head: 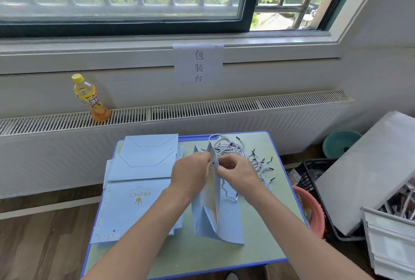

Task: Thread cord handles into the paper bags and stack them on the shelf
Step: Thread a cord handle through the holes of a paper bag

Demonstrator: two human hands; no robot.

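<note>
A light blue paper bag (216, 219) lies partly opened on the small green table (247, 255), its mouth pointing away from me. My left hand (190, 176) grips the bag's upper panel near the rim. My right hand (238, 173) pinches the black tip of a white-and-grey cord (225, 190) at a hole in that panel; the rest of the cord trails down over the bag. A heap of loose cord handles (244, 156) lies at the table's far right. A stack of flat blue bags (139, 181) sits on the left.
A yellow drink bottle (89, 97) stands on the radiator grille (202, 106) under the window. Right of the table are a pink basin (314, 210), a black crate (312, 174), a teal basin (340, 143) and a grey box with a white board (368, 172).
</note>
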